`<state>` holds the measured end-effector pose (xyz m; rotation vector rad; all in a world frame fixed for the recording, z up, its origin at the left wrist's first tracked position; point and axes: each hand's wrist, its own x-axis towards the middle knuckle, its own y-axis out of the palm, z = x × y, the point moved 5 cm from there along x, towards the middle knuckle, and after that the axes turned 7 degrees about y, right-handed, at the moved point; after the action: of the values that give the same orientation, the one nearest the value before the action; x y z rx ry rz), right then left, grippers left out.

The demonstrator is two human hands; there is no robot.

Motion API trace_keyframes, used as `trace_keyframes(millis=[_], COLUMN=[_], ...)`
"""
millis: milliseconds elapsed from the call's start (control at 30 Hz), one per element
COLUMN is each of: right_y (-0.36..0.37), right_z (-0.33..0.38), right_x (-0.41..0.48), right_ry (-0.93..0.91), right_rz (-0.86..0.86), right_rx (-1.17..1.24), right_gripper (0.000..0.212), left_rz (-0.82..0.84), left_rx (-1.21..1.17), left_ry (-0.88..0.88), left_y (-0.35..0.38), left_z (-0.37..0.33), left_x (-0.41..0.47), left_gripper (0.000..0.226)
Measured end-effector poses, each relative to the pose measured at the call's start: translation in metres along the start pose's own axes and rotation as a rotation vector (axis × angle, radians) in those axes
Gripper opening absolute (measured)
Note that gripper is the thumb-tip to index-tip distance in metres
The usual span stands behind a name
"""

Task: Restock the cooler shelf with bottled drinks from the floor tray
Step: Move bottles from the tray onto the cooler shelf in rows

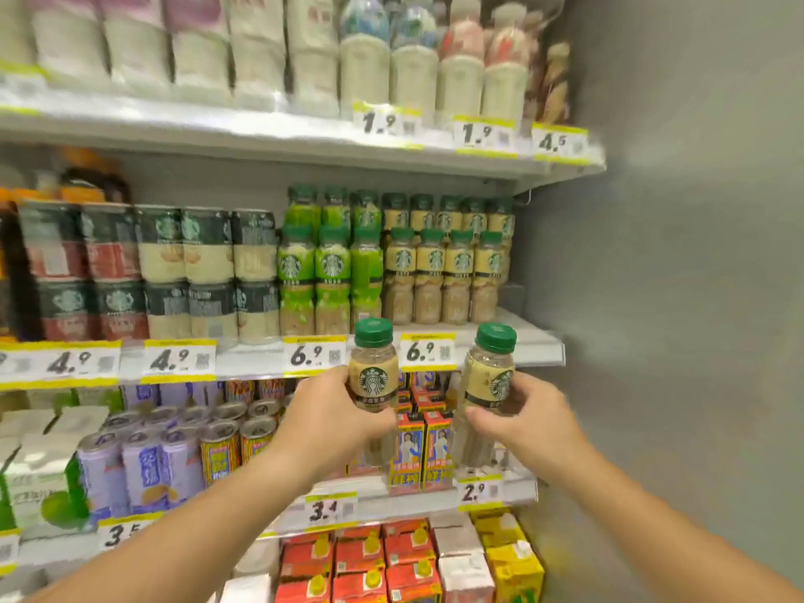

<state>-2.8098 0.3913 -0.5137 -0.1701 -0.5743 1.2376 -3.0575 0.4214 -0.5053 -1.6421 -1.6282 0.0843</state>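
I hold two beige coffee bottles with green caps in front of the cooler. My left hand [335,411] grips the left coffee bottle [373,367] upright. My right hand [517,417] grips the right coffee bottle [489,376], which leans slightly right. Both sit just below the front edge of the middle shelf [535,337]. On that shelf stand matching beige bottles [443,276] in rows, with a bare strip of shelf at their right end. The floor tray is out of view.
Green-labelled bottles [315,276] and dark cans [209,272] fill the middle shelf to the left. Price tags line the shelf edges. Cans and cartons [417,446] stand on the shelf below, juice cartons [391,559] lower still. The grey cooler wall [674,298] closes the right side.
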Motion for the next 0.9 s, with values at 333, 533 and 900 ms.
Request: trace_keyframes(millis=[333, 533, 900], right_y=[-0.1, -0.116, -0.094], right_z=[0.079, 0.038, -0.027], right_x=[0.138, 0.206, 0.236], right_ry=[-0.078, 0.062, 0.212], right_rz=[-0.107, -0.18, -0.21], right_rx=[0.016, -0.002, -0.029], right_gripper=[0.014, 0.009, 0.034], left_rz=[-0.163, -0.18, -0.287], left_rx=[0.031, 0.051, 0.113], left_ry=[0.008, -0.143, -0.248], left_y=[-0.025, 0.021, 0.04], left_z=[-0.116, -0.089, -0.048], left_x=[0.138, 0.185, 0.177], left_gripper=[0.014, 0.02, 0.013])
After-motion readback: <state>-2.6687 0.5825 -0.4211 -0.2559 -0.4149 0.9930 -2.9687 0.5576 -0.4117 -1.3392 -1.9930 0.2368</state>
